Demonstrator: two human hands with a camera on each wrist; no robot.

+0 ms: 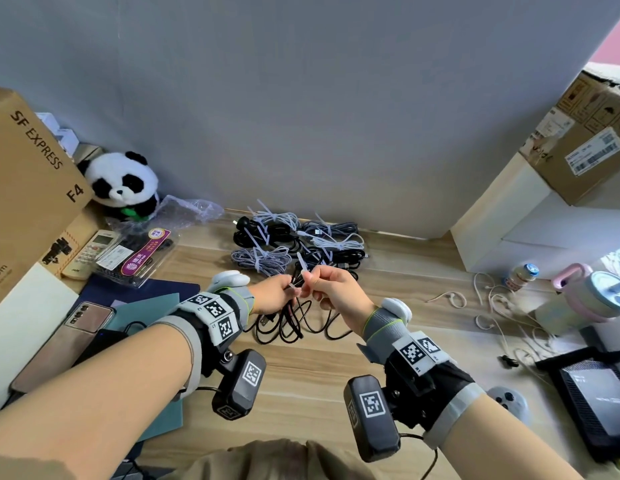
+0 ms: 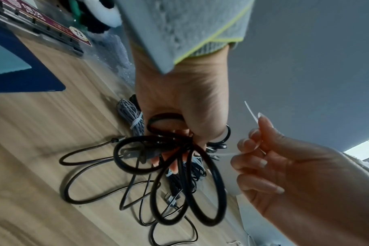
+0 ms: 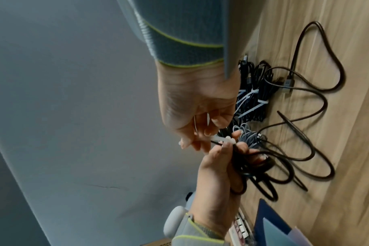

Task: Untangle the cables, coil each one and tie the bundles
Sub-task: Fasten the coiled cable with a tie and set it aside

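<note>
My left hand grips a loosely coiled black cable a little above the wooden desk; its loops hang down and trail onto the wood. My right hand pinches a white zip tie right beside the left hand's fingers, the tie's tail sticking up. Several tied bundles, black, grey and braided, lie by the wall.
A plush panda and a cardboard box stand at the left with a remote, a packaged item and a phone. White cords, a small bottle, a pink cup and a black device fill the right.
</note>
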